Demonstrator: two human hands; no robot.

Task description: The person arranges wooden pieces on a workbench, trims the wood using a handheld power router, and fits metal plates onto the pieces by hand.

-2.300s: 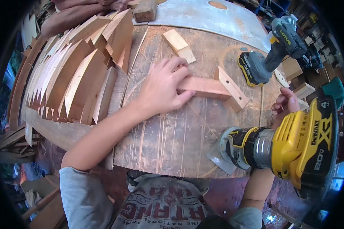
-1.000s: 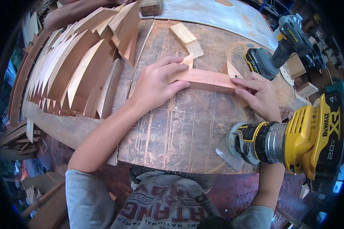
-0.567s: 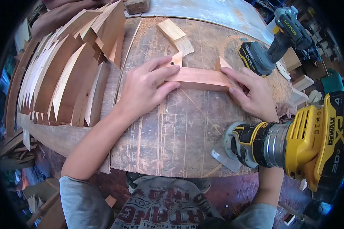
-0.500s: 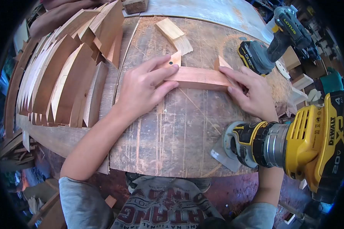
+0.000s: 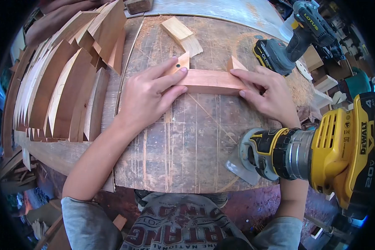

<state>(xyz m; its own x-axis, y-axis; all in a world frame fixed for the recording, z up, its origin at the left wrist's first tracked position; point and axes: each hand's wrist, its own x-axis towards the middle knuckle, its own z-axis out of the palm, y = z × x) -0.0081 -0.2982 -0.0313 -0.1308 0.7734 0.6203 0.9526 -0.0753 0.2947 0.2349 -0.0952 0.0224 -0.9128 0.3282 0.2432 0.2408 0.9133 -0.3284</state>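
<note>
A short reddish wooden block (image 5: 214,81) lies crosswise between my hands on the scratched wooden bench. My left hand (image 5: 152,89) pinches its left end between thumb and fingers. At the right end, the thumb and fingers of my right hand (image 5: 268,89) grip the block the same way. Behind the left end juts a pointed wood piece (image 5: 183,62) with a dark round hole or dot. Another pointed wood piece (image 5: 236,63) stands by my right fingertips. How these pieces meet the block is partly hidden by my fingers.
A yellow DeWalt cordless router (image 5: 304,152) rests at the bench's right edge, close to my right forearm. Behind it stands a Lotus cordless drill (image 5: 302,39). Curved wooden pieces (image 5: 66,91) are stacked at left. A pale wood offcut (image 5: 181,35) lies beyond my hands, amid sawdust.
The whole view has shifted slightly, so the bench and tools appear a little further left. Both hands keep the same hold on the wooden block.
</note>
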